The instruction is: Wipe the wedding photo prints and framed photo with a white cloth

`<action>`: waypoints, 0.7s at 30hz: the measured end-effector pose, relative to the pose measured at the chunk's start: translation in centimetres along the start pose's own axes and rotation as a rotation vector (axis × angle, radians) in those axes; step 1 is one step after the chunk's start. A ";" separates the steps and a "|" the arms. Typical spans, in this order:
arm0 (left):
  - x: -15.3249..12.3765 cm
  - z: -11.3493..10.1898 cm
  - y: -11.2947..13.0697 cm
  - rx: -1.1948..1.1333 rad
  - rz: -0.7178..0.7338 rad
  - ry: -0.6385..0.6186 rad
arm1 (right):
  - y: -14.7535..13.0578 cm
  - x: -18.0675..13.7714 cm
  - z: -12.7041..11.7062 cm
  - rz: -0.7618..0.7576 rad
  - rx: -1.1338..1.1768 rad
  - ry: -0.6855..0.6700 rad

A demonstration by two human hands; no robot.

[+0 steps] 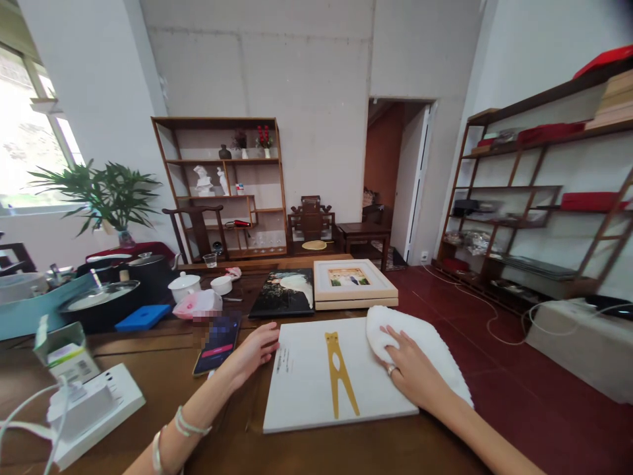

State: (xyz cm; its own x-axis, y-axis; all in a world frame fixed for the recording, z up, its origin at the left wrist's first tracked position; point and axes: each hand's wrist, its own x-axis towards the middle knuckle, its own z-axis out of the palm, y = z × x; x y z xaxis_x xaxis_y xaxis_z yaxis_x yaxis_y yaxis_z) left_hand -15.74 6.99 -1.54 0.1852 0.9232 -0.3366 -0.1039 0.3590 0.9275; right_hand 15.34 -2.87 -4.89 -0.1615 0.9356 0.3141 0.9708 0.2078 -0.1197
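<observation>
A white flat panel (306, 389) lies on the table with a gold A-shaped stand leg (341, 379) on its upper face and small print near its left edge. My left hand (256, 349) rests at the panel's upper left edge; its fingers are loosely curved and slightly apart, with the tips by the edge. A thick white fluffy cloth (440, 349) covers the panel's right side and hangs past it. My right hand (408, 366), with a ring on one finger, presses into this cloth and grips it against the panel.
Behind the panel lie a dark picture (281, 293) and a framed photo (356, 280) in a pale frame. A phone (217, 343), pink-white packet (198, 305), white lidded cup (184, 287), blue box (143, 317), dark pot (103, 300) and power strip (99, 415) stand left.
</observation>
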 end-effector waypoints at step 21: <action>-2.2 1.1 1.5 -0.301 0.058 -0.376 | -6.3 -3.3 -1.2 -0.452 0.065 0.299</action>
State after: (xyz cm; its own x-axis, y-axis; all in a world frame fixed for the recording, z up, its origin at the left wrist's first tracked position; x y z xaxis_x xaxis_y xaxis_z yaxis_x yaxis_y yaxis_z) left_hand -15.23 5.35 0.73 0.5050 0.8495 -0.1524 -0.3927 0.3834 0.8360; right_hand 9.96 -7.57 -4.04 -0.4936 0.6287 0.6009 0.8016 0.5968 0.0341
